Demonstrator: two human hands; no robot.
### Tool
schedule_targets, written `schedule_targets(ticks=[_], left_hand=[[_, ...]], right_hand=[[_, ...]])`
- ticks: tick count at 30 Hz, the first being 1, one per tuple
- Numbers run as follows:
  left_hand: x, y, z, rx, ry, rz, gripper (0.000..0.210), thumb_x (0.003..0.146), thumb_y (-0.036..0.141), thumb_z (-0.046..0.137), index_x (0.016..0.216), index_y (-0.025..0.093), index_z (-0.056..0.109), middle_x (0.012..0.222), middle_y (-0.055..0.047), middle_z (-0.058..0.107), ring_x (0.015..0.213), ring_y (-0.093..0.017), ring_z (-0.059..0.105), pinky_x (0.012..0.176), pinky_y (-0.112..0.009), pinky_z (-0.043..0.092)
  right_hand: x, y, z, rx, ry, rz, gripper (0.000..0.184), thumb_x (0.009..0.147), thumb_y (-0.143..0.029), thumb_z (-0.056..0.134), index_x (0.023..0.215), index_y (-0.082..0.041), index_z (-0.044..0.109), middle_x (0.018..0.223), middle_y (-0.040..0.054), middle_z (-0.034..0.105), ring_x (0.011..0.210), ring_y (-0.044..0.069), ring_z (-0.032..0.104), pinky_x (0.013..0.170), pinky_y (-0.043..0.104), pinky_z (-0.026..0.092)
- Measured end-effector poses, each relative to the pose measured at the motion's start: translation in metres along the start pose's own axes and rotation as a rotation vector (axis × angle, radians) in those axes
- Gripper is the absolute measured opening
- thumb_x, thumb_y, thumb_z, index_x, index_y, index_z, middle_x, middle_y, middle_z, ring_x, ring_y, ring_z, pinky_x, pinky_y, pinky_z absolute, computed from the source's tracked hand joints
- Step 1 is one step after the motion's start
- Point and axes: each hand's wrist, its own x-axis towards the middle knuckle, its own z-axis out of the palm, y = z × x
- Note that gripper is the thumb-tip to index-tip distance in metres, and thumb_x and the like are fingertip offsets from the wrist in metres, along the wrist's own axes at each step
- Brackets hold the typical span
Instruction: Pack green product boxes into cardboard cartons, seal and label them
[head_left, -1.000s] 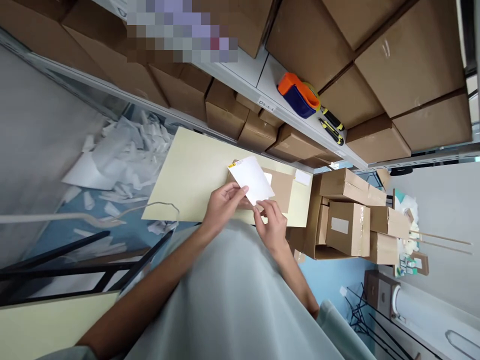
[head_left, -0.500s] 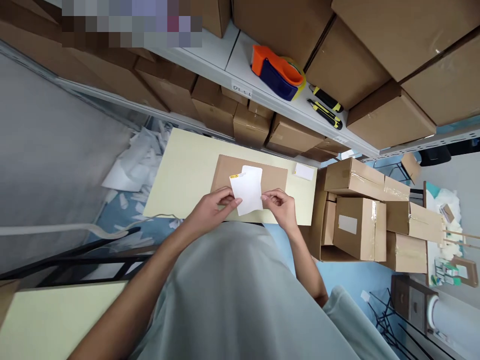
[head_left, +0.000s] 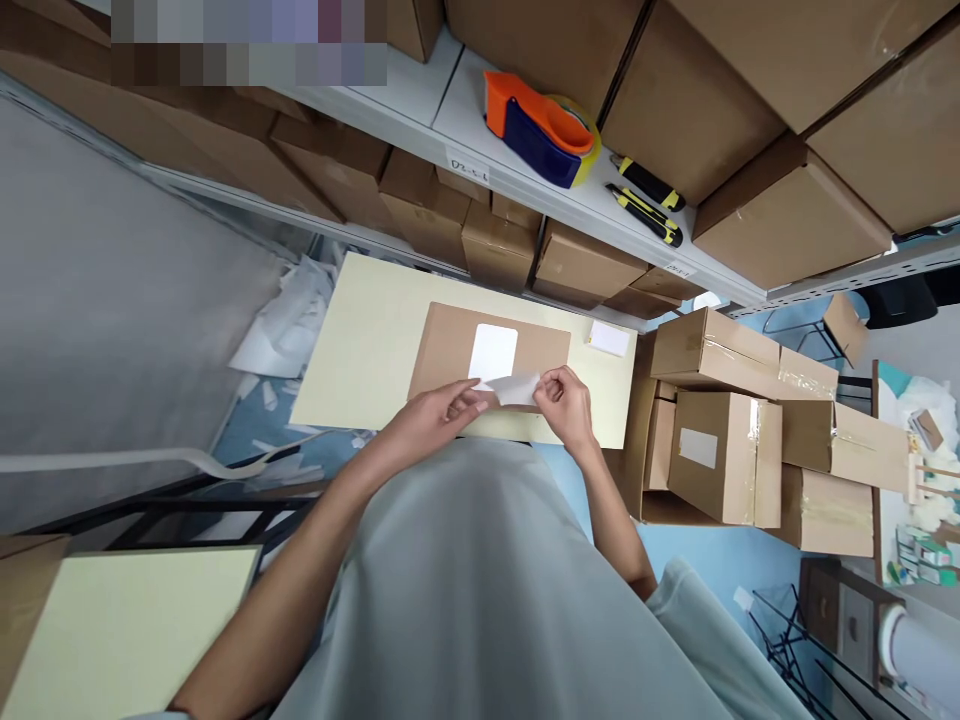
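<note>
Between my two hands a small white label sheet (head_left: 517,389) is curled and tilted, seen nearly edge-on. My left hand (head_left: 435,415) pinches its left end between thumb and fingers. The right end is gripped by the curled fingers of my right hand (head_left: 564,402). Just beyond the sheet, a white rounded-corner label (head_left: 493,350) lies on a flat brown cardboard piece (head_left: 442,345). That cardboard rests on a pale yellow tabletop (head_left: 360,340).
A small white stack (head_left: 608,339) sits at the table's right. On the shelf above lie an orange-and-blue tape dispenser (head_left: 544,130) and two utility knives (head_left: 645,200). Cardboard boxes (head_left: 697,450) stand to the right. Scrap paper (head_left: 277,325) is heaped at left.
The label sheet has turned from face-up, with its yellow-marked corner showing, to a curled, tilted position nearer me. The rounded-corner label beneath is now uncovered.
</note>
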Motion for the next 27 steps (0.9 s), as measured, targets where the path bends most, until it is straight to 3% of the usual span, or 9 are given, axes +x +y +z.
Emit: schedule_targets(ticks=[4, 7, 10, 12, 16, 23, 27], left_hand=[[0.005, -0.01, 0.008, -0.089, 0.075, -0.084, 0.083, 0.084, 0.083, 0.065, 0.137, 0.02, 0.074, 0.114, -0.011, 0.085, 0.091, -0.027, 0.076, 0.087, -0.038, 0.062], [0.004, -0.007, 0.012, -0.217, 0.149, -0.089, 0.074, 0.083, 0.083, 0.068, 0.121, 0.02, 0.08, 0.103, -0.009, 0.084, 0.086, -0.025, 0.076, 0.084, -0.038, 0.063], [0.003, 0.001, 0.015, -0.285, 0.246, -0.099, 0.061, 0.081, 0.08, 0.073, 0.098, 0.022, 0.08, 0.088, -0.008, 0.081, 0.084, -0.025, 0.075, 0.081, -0.037, 0.063], [0.004, 0.004, 0.016, -0.325, 0.279, -0.097, 0.054, 0.078, 0.072, 0.079, 0.095, 0.022, 0.078, 0.087, -0.008, 0.079, 0.086, -0.026, 0.076, 0.083, -0.038, 0.064], [0.004, 0.006, 0.015, -0.375, 0.297, -0.079, 0.045, 0.07, 0.054, 0.083, 0.101, 0.022, 0.076, 0.1, -0.009, 0.083, 0.099, -0.03, 0.079, 0.091, -0.041, 0.067], [0.0, -0.005, 0.014, -0.42, 0.24, -0.042, 0.046, 0.074, 0.062, 0.081, 0.096, 0.022, 0.076, 0.1, -0.01, 0.084, 0.102, -0.031, 0.079, 0.094, -0.042, 0.067], [-0.003, -0.008, 0.012, -0.424, 0.2, -0.033, 0.055, 0.074, 0.073, 0.084, 0.092, 0.022, 0.075, 0.094, -0.009, 0.082, 0.092, -0.027, 0.078, 0.092, -0.04, 0.066]], right_hand=[[0.006, 0.008, -0.015, -0.179, 0.228, -0.045, 0.006, 0.094, -0.028, 0.059, 0.089, -0.025, 0.062, 0.093, 0.0016, 0.066, 0.072, 0.017, 0.06, 0.073, 0.03, 0.05], [0.001, 0.006, -0.019, -0.259, 0.302, -0.095, 0.009, 0.099, -0.028, 0.056, 0.093, -0.024, 0.062, 0.098, 0.0034, 0.065, 0.072, 0.016, 0.06, 0.068, 0.028, 0.047], [-0.014, -0.007, -0.013, -0.252, 0.114, -0.261, 0.007, 0.101, -0.025, 0.059, 0.098, -0.025, 0.065, 0.097, 0.0023, 0.067, 0.074, 0.015, 0.063, 0.069, 0.026, 0.048], [-0.027, -0.018, -0.007, -0.231, -0.023, -0.378, 0.007, 0.101, -0.023, 0.06, 0.099, -0.025, 0.067, 0.096, 0.0008, 0.069, 0.073, 0.014, 0.063, 0.068, 0.025, 0.048], [-0.045, -0.034, 0.005, -0.254, -0.089, -0.52, 0.011, 0.104, -0.021, 0.058, 0.099, -0.026, 0.067, 0.095, 0.0002, 0.073, 0.067, 0.012, 0.061, 0.06, 0.025, 0.043], [-0.056, -0.049, 0.001, -0.3, -0.169, -0.504, 0.011, 0.104, -0.023, 0.059, 0.098, -0.027, 0.068, 0.097, 0.0005, 0.076, 0.07, 0.012, 0.064, 0.061, 0.025, 0.047], [-0.053, -0.055, -0.001, -0.173, -0.162, -0.409, 0.008, 0.099, -0.024, 0.061, 0.094, -0.027, 0.067, 0.095, -0.0003, 0.073, 0.068, 0.012, 0.063, 0.062, 0.025, 0.049]])
